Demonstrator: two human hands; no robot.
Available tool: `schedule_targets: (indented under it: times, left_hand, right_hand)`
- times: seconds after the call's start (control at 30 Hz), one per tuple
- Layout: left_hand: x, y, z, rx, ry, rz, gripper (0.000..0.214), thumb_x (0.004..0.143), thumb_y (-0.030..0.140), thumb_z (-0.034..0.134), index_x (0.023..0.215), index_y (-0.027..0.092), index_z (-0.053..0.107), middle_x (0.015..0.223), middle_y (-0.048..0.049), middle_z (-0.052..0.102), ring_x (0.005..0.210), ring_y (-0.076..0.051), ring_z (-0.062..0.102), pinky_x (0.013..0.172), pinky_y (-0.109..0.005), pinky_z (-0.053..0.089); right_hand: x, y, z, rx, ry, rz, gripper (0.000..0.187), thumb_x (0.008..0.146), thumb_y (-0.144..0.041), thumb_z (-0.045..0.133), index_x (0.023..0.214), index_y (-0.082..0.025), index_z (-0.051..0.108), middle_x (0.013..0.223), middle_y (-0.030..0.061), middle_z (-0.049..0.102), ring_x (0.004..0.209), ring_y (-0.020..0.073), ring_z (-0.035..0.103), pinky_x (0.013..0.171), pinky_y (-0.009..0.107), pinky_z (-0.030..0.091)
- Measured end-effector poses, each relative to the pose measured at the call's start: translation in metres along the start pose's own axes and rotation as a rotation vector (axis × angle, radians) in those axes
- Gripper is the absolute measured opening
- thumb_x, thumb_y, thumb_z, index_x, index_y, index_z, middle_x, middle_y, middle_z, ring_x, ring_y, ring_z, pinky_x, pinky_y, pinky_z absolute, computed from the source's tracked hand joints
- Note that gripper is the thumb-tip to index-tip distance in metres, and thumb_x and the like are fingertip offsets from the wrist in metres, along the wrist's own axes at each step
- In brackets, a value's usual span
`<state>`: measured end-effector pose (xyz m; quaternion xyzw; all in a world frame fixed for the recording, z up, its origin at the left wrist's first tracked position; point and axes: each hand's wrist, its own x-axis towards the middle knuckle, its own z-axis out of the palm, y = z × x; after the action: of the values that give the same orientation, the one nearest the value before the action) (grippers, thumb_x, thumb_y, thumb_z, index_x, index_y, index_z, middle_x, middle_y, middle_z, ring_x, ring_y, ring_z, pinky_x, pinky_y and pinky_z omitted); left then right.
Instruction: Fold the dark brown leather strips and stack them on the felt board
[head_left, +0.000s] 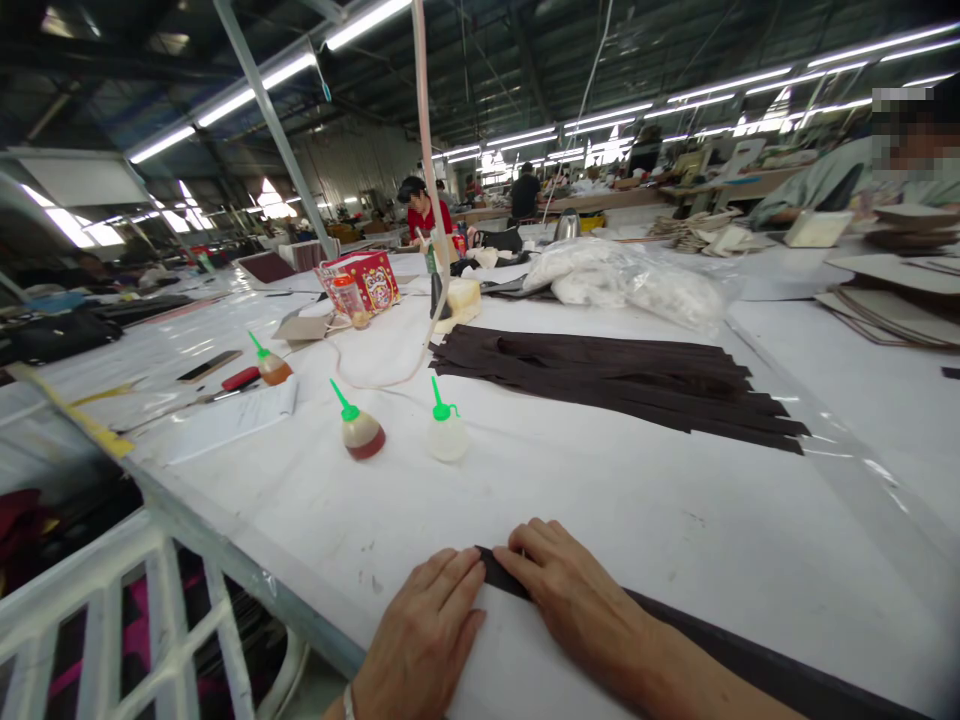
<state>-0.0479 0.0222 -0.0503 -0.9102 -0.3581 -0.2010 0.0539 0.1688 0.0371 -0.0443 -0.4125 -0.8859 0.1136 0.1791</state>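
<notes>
A long dark brown strip (757,652) lies along the near part of the white table, its far end between my two hands and the rest running to the lower right. My left hand (426,628) presses its fingertips on the tip of that strip, fingers close together. Just to the right, my right hand (574,590) has bent fingers closed on the strip near the same end, and my forearm covers part of its length. Farther back lies a bundle of similar dark strips (615,375).
Two squeeze bottles with green nozzles, one with reddish liquid (364,432) and one whitish (448,438), stand beyond my hands. A third bottle (271,366), a notepad (232,422) and plastic bags (592,270) lie around. At lower left is a white rack (176,610). People work farther off.
</notes>
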Motion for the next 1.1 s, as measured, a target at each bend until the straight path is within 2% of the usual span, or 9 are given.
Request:
schedule_targets:
  times: [0.13, 0.37, 0.57, 0.73, 0.93, 1.0, 1.1]
  left_hand:
    - [0.0, 0.0, 0.0, 0.004, -0.025, -0.005, 0.035, 0.093, 0.018, 0.045, 0.127, 0.015, 0.054, 0.127, -0.0077, 0.06, 0.114, -0.024, 0.058, 0.092, -0.039, 0.055]
    - [-0.003, -0.001, 0.001, 0.002, -0.024, -0.015, 0.037, 0.093, 0.019, 0.045, 0.129, 0.016, 0.053, 0.127, -0.0078, 0.061, 0.115, -0.022, 0.057, 0.094, -0.038, 0.054]
    - [-0.007, -0.003, 0.0, 0.005, -0.081, -0.093, 0.038, 0.092, 0.019, 0.048, 0.13, 0.02, 0.053, 0.13, -0.0086, 0.057, 0.118, -0.024, 0.055, 0.096, -0.041, 0.053]
    - [-0.005, -0.002, -0.001, -0.017, -0.112, -0.112, 0.038, 0.092, 0.019, 0.048, 0.129, 0.021, 0.052, 0.13, -0.0079, 0.056, 0.119, -0.023, 0.053, 0.098, -0.041, 0.051]
    - [-0.004, 0.001, -0.004, -0.023, -0.123, -0.133, 0.039, 0.092, 0.018, 0.048, 0.131, 0.022, 0.051, 0.135, -0.008, 0.051, 0.123, -0.023, 0.049, 0.101, -0.042, 0.049]
    - [-0.004, 0.0, -0.005, -0.019, -0.123, -0.115, 0.04, 0.092, 0.016, 0.046, 0.132, 0.021, 0.05, 0.139, -0.0077, 0.048, 0.126, -0.023, 0.046, 0.102, -0.041, 0.048]
    - [-0.002, -0.002, -0.006, -0.022, -0.146, -0.052, 0.039, 0.092, 0.013, 0.044, 0.131, 0.017, 0.05, 0.141, -0.0077, 0.047, 0.128, -0.023, 0.044, 0.103, -0.04, 0.047]
  right_hand:
    - [-0.002, 0.001, 0.002, -0.057, -0.018, -0.043, 0.025, 0.09, -0.004, 0.052, 0.11, -0.018, 0.059, 0.095, 0.0038, 0.057, 0.086, 0.0192, 0.048, 0.079, 0.034, 0.036]
    - [0.001, 0.001, 0.0, -0.102, -0.023, -0.081, 0.031, 0.091, -0.009, 0.053, 0.12, -0.018, 0.053, 0.096, 0.0039, 0.057, 0.085, 0.02, 0.047, 0.076, 0.036, 0.031]
    - [0.003, -0.003, -0.004, -0.107, -0.058, -0.065, 0.04, 0.089, -0.006, 0.05, 0.126, -0.02, 0.049, 0.1, 0.0043, 0.056, 0.088, 0.0211, 0.045, 0.077, 0.038, 0.028]
    - [0.006, -0.005, -0.008, -0.103, -0.101, -0.051, 0.041, 0.087, -0.003, 0.046, 0.124, -0.021, 0.05, 0.102, 0.005, 0.056, 0.089, 0.022, 0.045, 0.079, 0.039, 0.027]
    - [0.008, -0.006, -0.01, -0.108, -0.127, -0.047, 0.053, 0.082, -0.001, 0.046, 0.129, -0.023, 0.047, 0.108, 0.0063, 0.055, 0.096, 0.0242, 0.045, 0.084, 0.041, 0.028]
    - [0.007, -0.006, -0.008, -0.108, -0.121, -0.039, 0.057, 0.079, 0.001, 0.045, 0.132, -0.022, 0.044, 0.109, 0.0069, 0.055, 0.098, 0.0245, 0.046, 0.086, 0.041, 0.029]
    - [0.006, -0.003, -0.005, -0.132, -0.075, 0.001, 0.06, 0.08, 0.002, 0.043, 0.138, -0.014, 0.038, 0.116, 0.011, 0.054, 0.103, 0.0264, 0.045, 0.091, 0.044, 0.029]
